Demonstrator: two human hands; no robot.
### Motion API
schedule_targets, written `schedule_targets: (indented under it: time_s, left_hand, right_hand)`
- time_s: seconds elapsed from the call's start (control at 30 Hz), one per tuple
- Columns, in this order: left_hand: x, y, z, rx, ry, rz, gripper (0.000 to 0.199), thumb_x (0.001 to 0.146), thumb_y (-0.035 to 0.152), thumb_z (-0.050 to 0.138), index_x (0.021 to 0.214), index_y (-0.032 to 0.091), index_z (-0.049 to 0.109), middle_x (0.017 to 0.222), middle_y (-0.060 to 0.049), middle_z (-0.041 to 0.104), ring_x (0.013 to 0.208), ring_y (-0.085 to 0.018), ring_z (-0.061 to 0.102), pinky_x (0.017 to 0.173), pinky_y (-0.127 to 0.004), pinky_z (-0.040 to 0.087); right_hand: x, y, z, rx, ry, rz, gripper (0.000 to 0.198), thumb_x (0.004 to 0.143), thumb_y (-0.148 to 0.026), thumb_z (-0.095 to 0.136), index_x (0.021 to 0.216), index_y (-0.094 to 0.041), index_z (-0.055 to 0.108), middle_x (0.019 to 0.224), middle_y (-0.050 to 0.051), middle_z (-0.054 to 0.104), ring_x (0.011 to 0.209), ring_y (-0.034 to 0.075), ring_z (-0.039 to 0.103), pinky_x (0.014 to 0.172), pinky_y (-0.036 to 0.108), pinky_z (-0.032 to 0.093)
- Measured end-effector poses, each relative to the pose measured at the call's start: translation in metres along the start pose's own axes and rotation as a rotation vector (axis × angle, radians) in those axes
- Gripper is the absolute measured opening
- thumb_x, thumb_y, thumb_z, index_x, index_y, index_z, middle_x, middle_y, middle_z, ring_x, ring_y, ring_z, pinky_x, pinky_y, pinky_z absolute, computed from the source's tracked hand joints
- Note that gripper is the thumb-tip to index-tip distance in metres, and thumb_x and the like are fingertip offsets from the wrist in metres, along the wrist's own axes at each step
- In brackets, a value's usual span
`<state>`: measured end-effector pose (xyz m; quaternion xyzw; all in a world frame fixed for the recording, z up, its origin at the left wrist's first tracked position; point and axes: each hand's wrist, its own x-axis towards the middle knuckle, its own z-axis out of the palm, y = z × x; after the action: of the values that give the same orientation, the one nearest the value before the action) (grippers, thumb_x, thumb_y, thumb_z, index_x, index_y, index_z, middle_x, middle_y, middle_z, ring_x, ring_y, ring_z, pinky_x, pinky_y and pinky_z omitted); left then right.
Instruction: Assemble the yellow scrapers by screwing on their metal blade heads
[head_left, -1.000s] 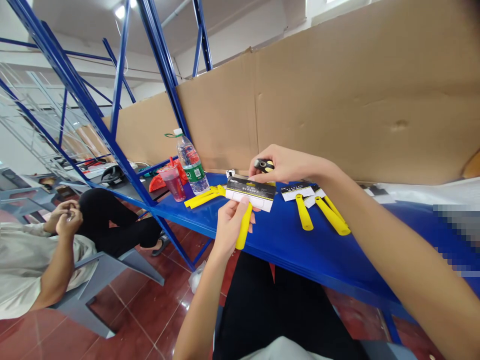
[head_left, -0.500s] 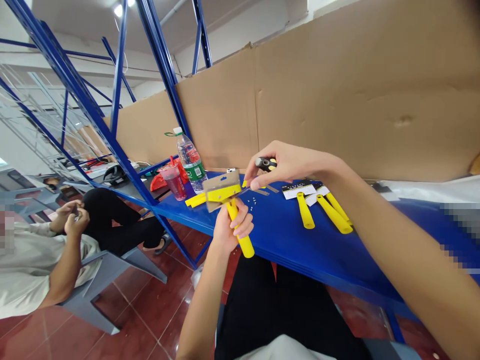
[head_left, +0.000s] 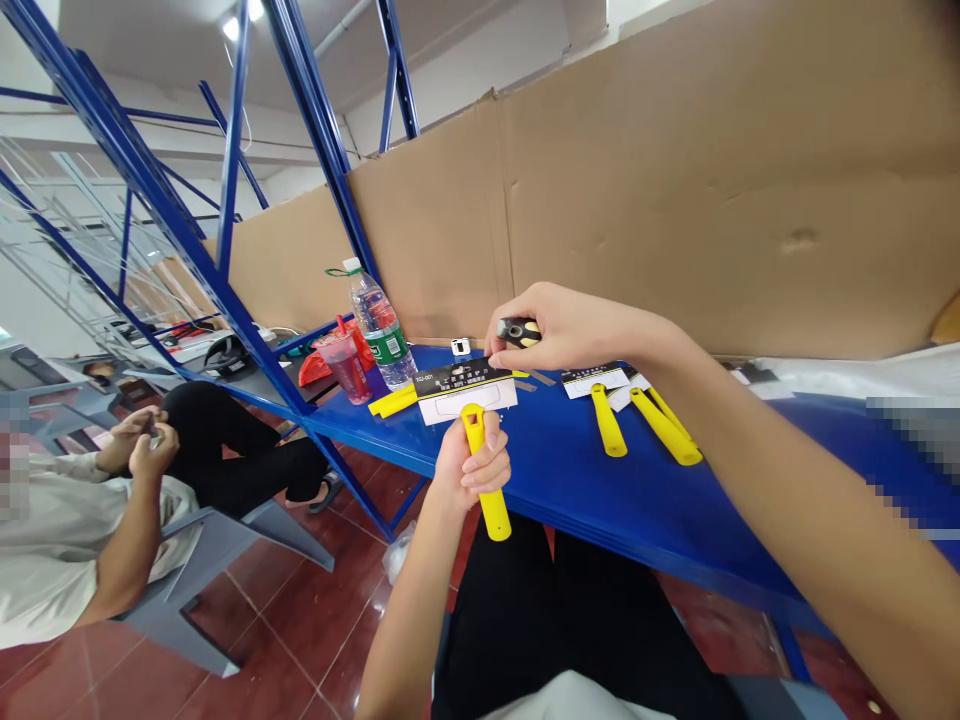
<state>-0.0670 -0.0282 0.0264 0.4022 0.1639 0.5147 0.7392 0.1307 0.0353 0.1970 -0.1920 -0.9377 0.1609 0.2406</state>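
Note:
My left hand is wrapped round the yellow handle of a scraper, held above the table's near edge. A black-and-white printed card covers the scraper's head, its printed face toward me. My right hand is closed round a screwdriver with a black and yellow handle, just above the card's upper right corner. Its fingertips are close to that corner; whether they touch it, I cannot tell. More yellow-handled scrapers with cards lie on the table to the right.
On the blue table, a water bottle and a red drink cup stand at left, near yellow handle pieces. Cardboard walls the back. Blue posts rise at left, where a person sits.
My left hand has turned the scraper over: the card's plain brown back and yellow head faced me before, now its printed front does. My right hand keeps the screwdriver, shifted slightly left.

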Motion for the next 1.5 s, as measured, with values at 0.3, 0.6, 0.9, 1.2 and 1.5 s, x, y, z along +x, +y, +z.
schedule_targets:
  time_s: [0.3,0.6,0.9,1.2,1.5]
  left_hand:
    - [0.004,0.004,0.017,0.015,0.045,0.075,0.037,0.11,0.041,0.047,0.099,0.017,0.073,0.051,0.005,0.046,0.031,-0.01,0.037,0.032,-0.019,0.032]
    - [0.01,-0.009,0.02,0.363,0.234,0.283,0.033,0.103,0.048,0.073,0.12,0.023,0.058,0.083,0.002,0.071,0.04,-0.008,0.053,0.037,-0.02,0.04]
    - [0.003,-0.002,0.011,-0.053,0.011,0.178,0.033,0.106,0.047,0.069,0.091,0.024,0.051,0.061,0.009,0.042,0.035,-0.004,0.028,0.031,-0.014,0.024]
    - [0.003,-0.027,-0.016,-0.168,0.023,0.081,0.034,0.104,0.052,0.067,0.092,0.028,0.046,0.043,0.019,0.009,0.026,-0.001,-0.014,0.026,-0.016,-0.001]
    - [0.007,-0.034,0.005,-0.075,-0.172,-0.045,0.055,0.11,0.068,0.041,0.082,0.023,0.057,0.037,0.011,0.03,0.019,-0.009,0.019,0.027,-0.02,0.025]
  right_hand:
    - [0.002,0.019,-0.002,-0.044,0.059,0.049,0.013,0.091,-0.032,0.073,0.085,-0.021,0.068,0.081,0.002,0.067,0.071,0.017,0.052,0.064,0.035,0.037]
    - [-0.001,0.034,-0.01,-0.052,0.079,0.131,0.016,0.092,-0.035,0.075,0.084,-0.024,0.068,0.079,0.003,0.068,0.072,0.019,0.055,0.065,0.036,0.039]
    - [-0.005,0.027,-0.013,0.078,0.066,0.111,0.037,0.101,-0.059,0.071,0.105,-0.022,0.077,0.08,0.001,0.069,0.062,0.013,0.051,0.058,0.03,0.039]
    - [0.005,0.015,0.003,0.196,-0.052,-0.115,0.055,0.084,-0.047,0.089,0.134,-0.026,0.078,0.135,0.007,0.079,0.121,0.027,0.071,0.103,0.039,0.053]
    - [0.001,0.01,-0.006,0.055,-0.074,-0.029,0.017,0.089,-0.035,0.079,0.095,-0.019,0.077,0.098,0.005,0.079,0.087,0.019,0.067,0.079,0.034,0.049]
